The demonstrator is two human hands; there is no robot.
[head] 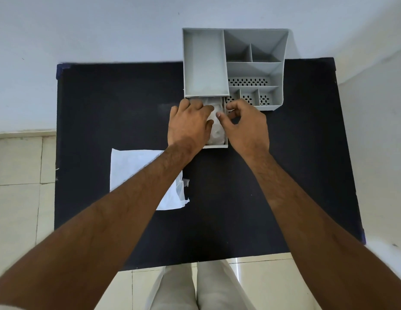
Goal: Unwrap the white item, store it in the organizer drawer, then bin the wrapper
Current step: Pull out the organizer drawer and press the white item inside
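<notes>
The grey organizer (204, 63) stands at the far edge of the black table, its drawer (217, 146) pulled out toward me. Inside the drawer lies the white item (217, 133), partly hidden by my hands. My left hand (190, 124) rests palm down on the item with fingers spread over it. My right hand (246, 124) is beside the drawer's right wall, its thumb touching the item and its fingers curled. The white wrapper (137, 168) lies flat on the table at the near left, partly under my left forearm.
The black table (105, 108) has its far edge against a white wall. The organizer's right half holds several open compartments (251, 63), some with perforated floors. A tiled floor surrounds the table. No bin is in view.
</notes>
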